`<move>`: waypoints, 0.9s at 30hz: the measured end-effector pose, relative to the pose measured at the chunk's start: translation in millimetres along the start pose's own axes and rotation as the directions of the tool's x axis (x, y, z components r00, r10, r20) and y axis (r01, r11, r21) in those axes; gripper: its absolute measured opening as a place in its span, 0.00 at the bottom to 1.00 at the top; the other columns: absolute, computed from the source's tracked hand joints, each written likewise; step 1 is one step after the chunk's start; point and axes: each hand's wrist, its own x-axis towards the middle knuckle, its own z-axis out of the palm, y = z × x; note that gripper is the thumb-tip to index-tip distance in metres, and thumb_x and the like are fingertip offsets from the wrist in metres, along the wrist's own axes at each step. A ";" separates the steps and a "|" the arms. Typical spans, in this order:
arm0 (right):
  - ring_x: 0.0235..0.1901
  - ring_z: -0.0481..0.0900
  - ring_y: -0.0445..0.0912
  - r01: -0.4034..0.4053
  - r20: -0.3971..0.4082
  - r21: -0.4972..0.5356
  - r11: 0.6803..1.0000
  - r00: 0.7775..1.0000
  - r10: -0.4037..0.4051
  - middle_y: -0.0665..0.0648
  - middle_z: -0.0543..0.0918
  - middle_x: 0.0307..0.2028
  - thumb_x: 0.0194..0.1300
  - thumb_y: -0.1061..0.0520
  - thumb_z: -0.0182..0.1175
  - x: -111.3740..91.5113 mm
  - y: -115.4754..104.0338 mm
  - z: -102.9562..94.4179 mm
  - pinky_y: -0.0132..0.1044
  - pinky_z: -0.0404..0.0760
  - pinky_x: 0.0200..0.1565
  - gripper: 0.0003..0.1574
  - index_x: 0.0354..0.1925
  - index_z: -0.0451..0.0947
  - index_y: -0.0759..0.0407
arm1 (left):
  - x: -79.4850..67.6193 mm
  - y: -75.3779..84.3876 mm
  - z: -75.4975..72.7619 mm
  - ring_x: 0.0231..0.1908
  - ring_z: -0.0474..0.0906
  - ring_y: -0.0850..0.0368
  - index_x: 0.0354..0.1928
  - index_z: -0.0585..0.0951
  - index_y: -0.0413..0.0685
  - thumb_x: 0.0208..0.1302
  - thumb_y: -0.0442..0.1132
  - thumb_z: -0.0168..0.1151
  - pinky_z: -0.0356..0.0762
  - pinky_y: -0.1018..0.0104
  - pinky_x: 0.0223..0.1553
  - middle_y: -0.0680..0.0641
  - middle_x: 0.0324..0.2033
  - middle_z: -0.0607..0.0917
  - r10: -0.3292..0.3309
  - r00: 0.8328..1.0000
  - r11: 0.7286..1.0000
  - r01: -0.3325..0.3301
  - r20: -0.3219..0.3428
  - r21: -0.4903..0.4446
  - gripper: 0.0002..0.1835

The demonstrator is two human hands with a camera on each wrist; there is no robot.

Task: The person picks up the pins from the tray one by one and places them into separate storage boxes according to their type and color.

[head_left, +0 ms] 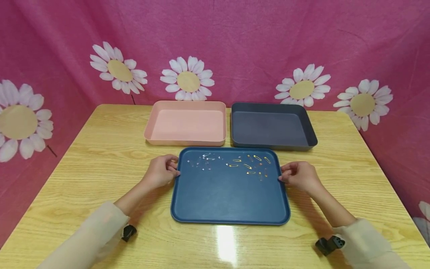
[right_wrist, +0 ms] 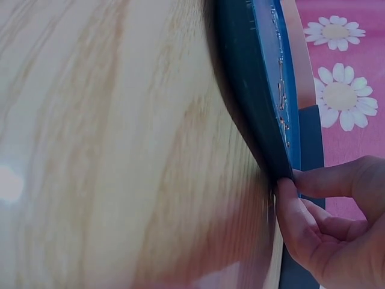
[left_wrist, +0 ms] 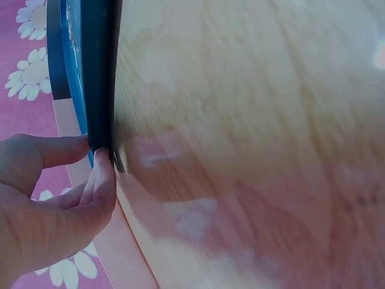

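A blue tray lies on the wooden table in front of me. My left hand pinches its left edge between thumb and fingers, and my right hand does the same at the right edge. In both wrist views the fingertips are right at the tray's rim. Several gold safety pins are scattered over the tray's back right part. Toward the back left lie silver safety pins among small shiny bits, too tiny to make out.
Behind the blue tray stand a pink rectangular bin and, to its right, a dark grey bin, side by side. Wood-grain tabletop extends around them. A pink cloth with daisies hangs at the back and sides.
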 end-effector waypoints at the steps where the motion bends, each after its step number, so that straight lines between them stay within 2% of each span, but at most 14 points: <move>1: 0.20 0.78 0.32 0.002 -0.001 0.002 1.000 1.000 -0.002 0.47 0.81 0.20 0.53 0.63 0.65 0.3 -0.5 0.5 0.27 0.82 0.27 0.18 0.42 0.80 0.74 | -0.2 -0.4 -0.6 0.32 0.78 0.58 0.54 0.76 0.29 0.52 0.25 0.65 0.77 0.74 0.30 0.39 0.35 0.83 -0.002 1.000 1.000 0.002 -0.004 0.002 0.24; 10: 0.21 0.79 0.33 0.002 0.015 0.045 0.999 1.000 -0.002 0.45 0.80 0.19 0.53 0.64 0.65 0.9 -5.5 7.3 0.29 0.83 0.28 0.18 0.42 0.80 0.75 | -3.7 -3.6 -6.8 0.32 0.79 0.56 0.55 0.75 0.29 0.53 0.26 0.64 0.78 0.74 0.30 0.39 0.35 0.83 -0.016 1.000 1.000 0.016 -0.010 0.013 0.24; 20: 0.21 0.81 0.34 0.001 0.027 0.058 0.998 1.000 -0.002 0.52 0.84 0.22 0.53 0.65 0.63 3.1 -14.2 15.8 0.31 0.84 0.27 0.15 0.40 0.80 0.75 | -7.2 -9.8 -14.8 0.33 0.79 0.55 0.56 0.75 0.31 0.55 0.26 0.64 0.76 0.75 0.28 0.38 0.36 0.84 -0.043 0.999 0.998 0.044 -0.028 0.033 0.24; 27: 0.21 0.79 0.34 -0.015 0.037 0.010 1.000 0.999 0.015 0.51 0.82 0.23 0.55 0.62 0.66 2.5 -15.3 14.4 0.29 0.81 0.26 0.17 0.42 0.80 0.73 | -8.5 -14.9 -17.0 0.34 0.80 0.54 0.54 0.77 0.31 0.54 0.30 0.65 0.75 0.74 0.29 0.39 0.36 0.84 0.026 0.998 0.996 -0.022 -0.048 0.088 0.23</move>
